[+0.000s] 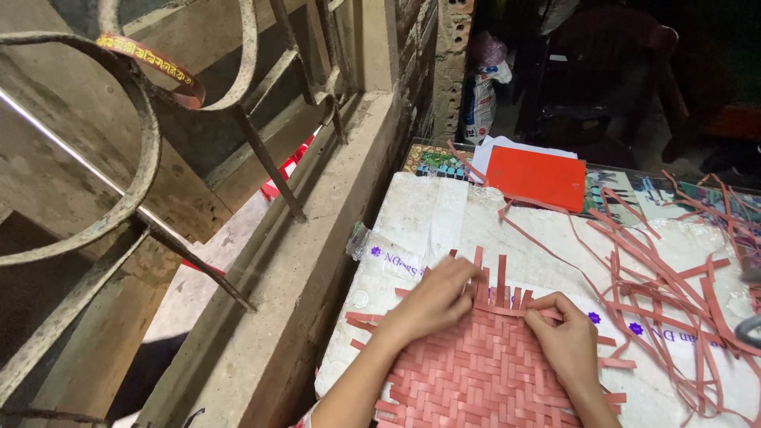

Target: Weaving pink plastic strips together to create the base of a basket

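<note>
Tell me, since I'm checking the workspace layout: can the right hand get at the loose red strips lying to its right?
Probably yes. The right hand rests on the woven mat, and the loose red strips lie on the white board beside it with nothing between.

1 head camera looks steeply down, close over the table [412,214], perhaps tilted left.

My left hand [432,301] and right hand [567,341] are bare — no rings, no gloves, no watch — forearms uncovered behind my fingers.
</note>
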